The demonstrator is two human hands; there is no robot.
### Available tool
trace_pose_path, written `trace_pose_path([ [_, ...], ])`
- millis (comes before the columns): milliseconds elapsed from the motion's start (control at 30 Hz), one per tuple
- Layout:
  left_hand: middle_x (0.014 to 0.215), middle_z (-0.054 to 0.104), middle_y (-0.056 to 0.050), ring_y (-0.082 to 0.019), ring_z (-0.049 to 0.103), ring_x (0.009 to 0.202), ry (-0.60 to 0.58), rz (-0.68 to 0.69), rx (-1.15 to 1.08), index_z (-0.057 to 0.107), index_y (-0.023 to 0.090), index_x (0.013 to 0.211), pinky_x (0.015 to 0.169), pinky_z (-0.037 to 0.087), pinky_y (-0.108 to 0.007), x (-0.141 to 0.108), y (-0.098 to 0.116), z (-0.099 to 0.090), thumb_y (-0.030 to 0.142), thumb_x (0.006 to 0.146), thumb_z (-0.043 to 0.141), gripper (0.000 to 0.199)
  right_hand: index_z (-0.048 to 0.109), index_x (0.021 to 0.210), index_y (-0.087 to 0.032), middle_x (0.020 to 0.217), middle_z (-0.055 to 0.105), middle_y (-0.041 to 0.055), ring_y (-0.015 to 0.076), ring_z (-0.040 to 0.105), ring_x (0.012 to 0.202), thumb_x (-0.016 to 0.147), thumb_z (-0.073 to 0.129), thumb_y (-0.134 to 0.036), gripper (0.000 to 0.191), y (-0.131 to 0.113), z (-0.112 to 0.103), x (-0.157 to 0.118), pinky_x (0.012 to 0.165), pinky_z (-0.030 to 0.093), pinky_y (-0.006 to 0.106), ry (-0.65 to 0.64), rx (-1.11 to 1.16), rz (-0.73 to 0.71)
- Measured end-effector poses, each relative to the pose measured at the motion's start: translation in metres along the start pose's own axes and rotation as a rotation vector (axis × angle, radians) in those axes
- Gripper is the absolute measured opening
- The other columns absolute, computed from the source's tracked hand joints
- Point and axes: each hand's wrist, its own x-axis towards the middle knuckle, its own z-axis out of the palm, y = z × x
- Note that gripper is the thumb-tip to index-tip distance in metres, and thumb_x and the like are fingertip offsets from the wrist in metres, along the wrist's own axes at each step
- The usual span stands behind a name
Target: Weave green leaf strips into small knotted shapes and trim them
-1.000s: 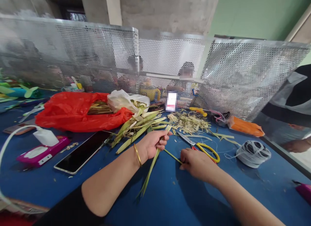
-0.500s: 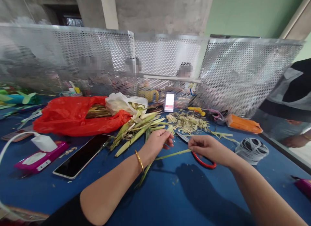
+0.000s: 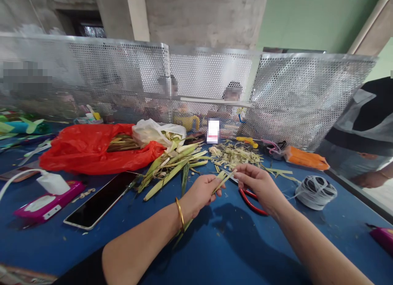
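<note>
My left hand (image 3: 208, 191), with a gold bangle at the wrist, is closed around several pale green leaf strips (image 3: 226, 178). Their long ends trail out below the wrist. Just right of it, my right hand (image 3: 253, 176) pinches the upper end of a strip between thumb and fingertips. Beneath the right hand lies a pair of scissors with red handles (image 3: 252, 202), its blades partly hidden by the fingers. Beyond the hands is a heap of leaf scraps (image 3: 238, 154). A bundle of longer green leaves (image 3: 172, 170) spreads out left of it.
A red plastic bag (image 3: 82, 150), a phone (image 3: 100, 201) and a purple power strip (image 3: 50, 199) lie at left. A spool of white string (image 3: 316, 191) and an orange packet (image 3: 306, 157) are at right. A perforated metal screen (image 3: 211, 68) borders the back; a person (image 3: 362, 129) stands at right.
My right hand has moved up and left, from above the scissors to the strips at my left hand. The strip it held lower down is now raised. My left hand has lowered slightly.
</note>
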Motion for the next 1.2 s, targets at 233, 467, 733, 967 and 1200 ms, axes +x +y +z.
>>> trace_pose_path([
  [233,0.066,0.062,-0.002,-0.008,0.054,0.045,-0.072,-0.035,-0.057,0.056,0.014,0.076,0.046,0.041,-0.020,-0.002,0.001,0.005,0.035,0.087,0.048,0.025,0.062,0.068,-0.016,0.056,0.056,-0.0033,0.0083,0.046,0.049,0.066,0.074,-0.043,0.029,-0.005,0.003,-0.006,0.051,0.037,0.023,-0.013,0.056,0.003],
  [467,0.075,0.064,-0.004,-0.010,0.060,0.050,-0.192,-0.134,-0.233,0.058,0.014,0.087,0.049,0.045,-0.021,-0.006,0.005,0.007,0.035,0.085,0.052,0.023,0.066,0.068,-0.017,0.061,0.061,-0.0010,0.0108,0.051,0.056,0.066,0.074,-0.040,0.025,0.004,0.008,-0.005,0.055,0.040,0.025,-0.014,-0.088,-0.075],
  [733,0.062,0.048,0.005,-0.001,0.029,0.038,-0.229,-0.086,-0.232,0.058,0.014,0.082,0.038,0.016,-0.017,-0.007,0.003,0.005,0.032,0.083,0.054,0.019,0.060,0.082,-0.019,0.059,0.058,-0.0046,0.0124,0.054,0.055,0.064,0.077,-0.035,0.029,0.016,0.011,0.001,0.056,0.042,0.026,0.015,0.001,-0.109],
  [967,0.061,0.044,0.006,-0.001,0.024,0.040,-0.313,-0.114,-0.193,0.057,0.015,0.083,0.040,0.012,-0.019,-0.007,0.004,0.003,0.038,0.080,0.059,0.024,0.066,0.081,-0.017,0.062,0.061,-0.0027,0.0100,0.054,0.057,0.068,0.075,-0.036,0.024,0.006,0.010,-0.004,0.058,0.041,0.025,-0.176,0.103,-0.007],
  [1200,0.060,0.039,0.007,-0.003,0.021,0.043,-0.428,-0.166,-0.117,0.064,0.013,0.090,0.043,0.011,-0.021,-0.007,0.011,-0.008,0.053,0.078,0.059,0.042,0.065,0.065,-0.016,0.054,0.055,-0.0039,0.0083,0.047,0.051,0.060,0.079,-0.036,0.025,-0.002,-0.004,0.000,0.053,0.037,0.023,0.024,0.029,-0.031],
])
